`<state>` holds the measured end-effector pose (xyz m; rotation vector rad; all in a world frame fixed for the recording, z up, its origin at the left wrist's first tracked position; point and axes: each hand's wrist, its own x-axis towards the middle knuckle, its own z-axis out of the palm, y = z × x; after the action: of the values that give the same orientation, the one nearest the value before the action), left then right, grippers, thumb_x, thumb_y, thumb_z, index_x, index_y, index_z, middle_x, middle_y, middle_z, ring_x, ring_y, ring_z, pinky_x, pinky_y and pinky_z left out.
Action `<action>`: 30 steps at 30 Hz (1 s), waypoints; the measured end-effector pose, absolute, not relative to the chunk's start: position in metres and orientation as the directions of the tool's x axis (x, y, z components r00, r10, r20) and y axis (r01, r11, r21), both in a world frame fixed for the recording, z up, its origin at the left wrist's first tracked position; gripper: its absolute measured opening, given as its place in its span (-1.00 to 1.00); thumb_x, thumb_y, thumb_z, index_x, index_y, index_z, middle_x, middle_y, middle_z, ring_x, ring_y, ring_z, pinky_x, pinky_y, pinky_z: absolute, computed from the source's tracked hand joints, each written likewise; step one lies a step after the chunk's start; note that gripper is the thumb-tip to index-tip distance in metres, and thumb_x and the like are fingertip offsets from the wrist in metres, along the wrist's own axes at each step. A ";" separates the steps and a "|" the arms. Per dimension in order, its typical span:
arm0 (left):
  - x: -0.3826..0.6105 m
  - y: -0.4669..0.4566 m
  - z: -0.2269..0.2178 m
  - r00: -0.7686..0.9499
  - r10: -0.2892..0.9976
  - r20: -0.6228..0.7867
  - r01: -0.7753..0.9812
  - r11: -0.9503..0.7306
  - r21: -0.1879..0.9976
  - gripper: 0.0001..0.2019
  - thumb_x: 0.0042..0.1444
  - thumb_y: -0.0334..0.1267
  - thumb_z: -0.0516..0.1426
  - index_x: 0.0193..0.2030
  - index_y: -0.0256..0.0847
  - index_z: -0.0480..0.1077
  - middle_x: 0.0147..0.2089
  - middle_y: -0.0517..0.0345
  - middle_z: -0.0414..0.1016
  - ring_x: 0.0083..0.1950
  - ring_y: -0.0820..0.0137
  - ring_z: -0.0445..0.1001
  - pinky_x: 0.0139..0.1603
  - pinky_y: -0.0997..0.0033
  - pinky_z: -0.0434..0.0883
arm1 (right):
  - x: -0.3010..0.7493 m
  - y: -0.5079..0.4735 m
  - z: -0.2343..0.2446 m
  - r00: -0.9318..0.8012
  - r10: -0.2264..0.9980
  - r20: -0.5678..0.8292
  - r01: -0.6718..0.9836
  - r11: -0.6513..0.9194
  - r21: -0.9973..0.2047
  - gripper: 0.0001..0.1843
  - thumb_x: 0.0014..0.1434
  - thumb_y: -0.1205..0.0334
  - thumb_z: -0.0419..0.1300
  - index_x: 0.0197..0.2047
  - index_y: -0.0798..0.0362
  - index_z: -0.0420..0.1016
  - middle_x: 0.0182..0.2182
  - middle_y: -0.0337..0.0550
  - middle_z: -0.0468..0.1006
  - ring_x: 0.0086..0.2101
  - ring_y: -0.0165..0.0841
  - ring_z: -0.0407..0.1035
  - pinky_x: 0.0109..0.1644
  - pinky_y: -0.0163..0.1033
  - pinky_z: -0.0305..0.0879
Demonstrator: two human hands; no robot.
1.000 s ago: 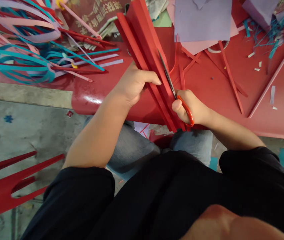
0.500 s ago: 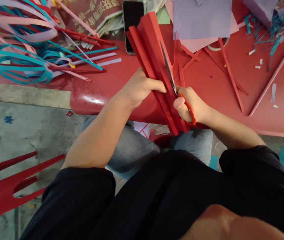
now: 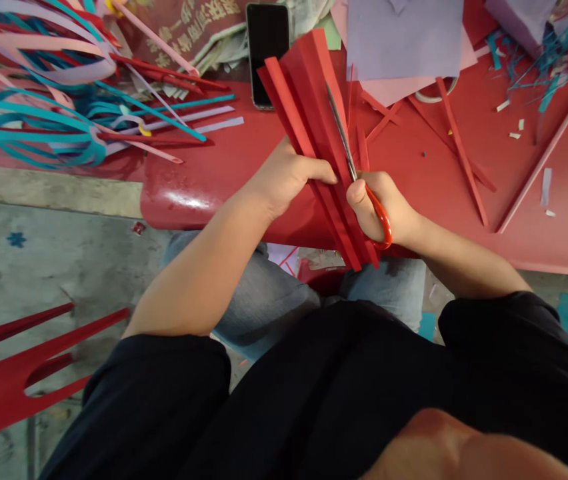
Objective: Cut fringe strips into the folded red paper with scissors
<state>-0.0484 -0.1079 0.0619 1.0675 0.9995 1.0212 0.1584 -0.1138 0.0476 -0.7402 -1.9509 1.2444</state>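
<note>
At the centre of the frame, red paper (image 3: 309, 100): a pleated, fanned bundle held tilted over the near edge of the surface (image 3: 224, 167).
Along its right side, scissors (image 3: 347, 150): orange handle, blades pointing up the bundle.
On its left edge, left hand (image 3: 284, 177): grip clenched on the bundle, thumb across the front.
Just right of it, right hand (image 3: 384, 207): grip closed through the scissors' handle.
Right half, red strips (image 3: 463, 157): scattered on the surface.
Top centre, phone (image 3: 267, 47): lying flat, purple sheet (image 3: 404, 40) to its right.
Upper left, teal and pink strips (image 3: 39, 127): a loose heap.

Phone (image 3: 267, 53) behind folded paper (image 3: 304, 93); scissors (image 3: 344, 140) at its right; strip pile (image 3: 39, 113) left.
</note>
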 end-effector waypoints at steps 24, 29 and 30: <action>-0.049 -0.113 0.080 0.262 0.942 -0.209 -0.046 0.228 0.972 -0.82 -0.17 -0.49 0.33 -0.37 -0.21 0.61 -0.31 0.14 0.64 -0.18 0.23 0.58 0.00 0.11 0.51 | 0.164 -0.109 0.054 -0.654 0.723 0.224 0.120 0.391 -0.912 -0.22 0.41 -0.62 -0.09 -0.36 -0.03 0.19 -0.49 -0.27 0.23 -0.48 -0.40 0.15 -0.41 -0.18 0.07; -0.052 -0.112 0.078 0.297 0.927 -0.228 0.005 0.237 0.971 -0.85 -0.09 -0.42 0.37 -0.37 -0.11 0.61 -0.26 0.15 0.68 -0.03 0.07 0.66 0.13 0.03 0.54 | 0.164 -0.109 0.052 -0.618 0.755 0.219 0.189 0.413 -0.891 -0.22 0.45 -0.59 -0.13 -0.36 -0.01 0.21 -0.50 -0.25 0.24 -0.50 -0.41 0.17 -0.42 -0.17 0.05; -0.052 -0.111 0.078 0.307 0.923 -0.232 0.020 0.238 0.971 -0.85 -0.08 -0.41 0.38 -0.36 -0.09 0.61 -0.24 0.16 0.68 0.00 0.04 0.67 0.14 0.02 0.54 | 0.164 -0.110 0.052 -0.608 0.761 0.228 0.201 0.425 -0.882 -0.23 0.46 -0.58 -0.12 -0.37 -0.01 0.20 -0.50 -0.26 0.23 -0.51 -0.42 0.16 -0.43 -0.17 0.03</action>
<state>-0.0520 -0.1115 0.0777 1.1522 1.0703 0.8169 0.1636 -0.1095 0.0521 -0.8089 -2.0561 1.1547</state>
